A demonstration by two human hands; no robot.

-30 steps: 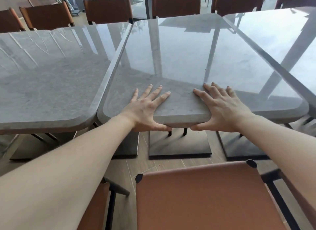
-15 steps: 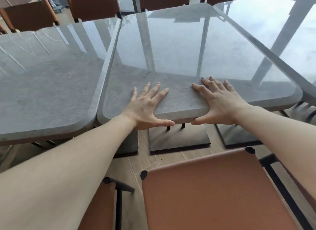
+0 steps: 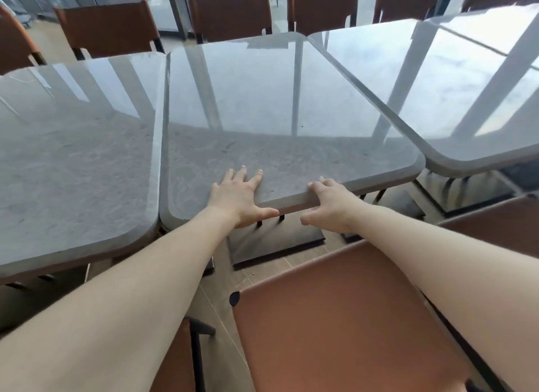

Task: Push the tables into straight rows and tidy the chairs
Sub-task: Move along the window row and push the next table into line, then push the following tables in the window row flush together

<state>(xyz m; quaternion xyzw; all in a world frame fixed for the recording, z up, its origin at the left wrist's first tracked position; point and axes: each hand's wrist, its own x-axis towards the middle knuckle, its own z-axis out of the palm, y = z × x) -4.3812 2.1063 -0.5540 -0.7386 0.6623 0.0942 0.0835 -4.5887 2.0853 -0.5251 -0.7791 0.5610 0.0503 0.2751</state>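
The left hand (image 3: 237,196) lies flat with fingers spread on the near edge of the middle grey stone-topped square counter (image 3: 262,105), thumb hooked under the rim. The right hand (image 3: 331,203) curls its fingertips over the same near edge, closer to the near right corner, thumb hanging free below. This counter's left edge runs just beside the left grey stone counter (image 3: 75,146); its right edge meets the right grey stone counter (image 3: 437,94), which sits further back. A brown leather chair (image 3: 344,318) stands before the near edge; more brown chairs (image 3: 230,12) line the far side
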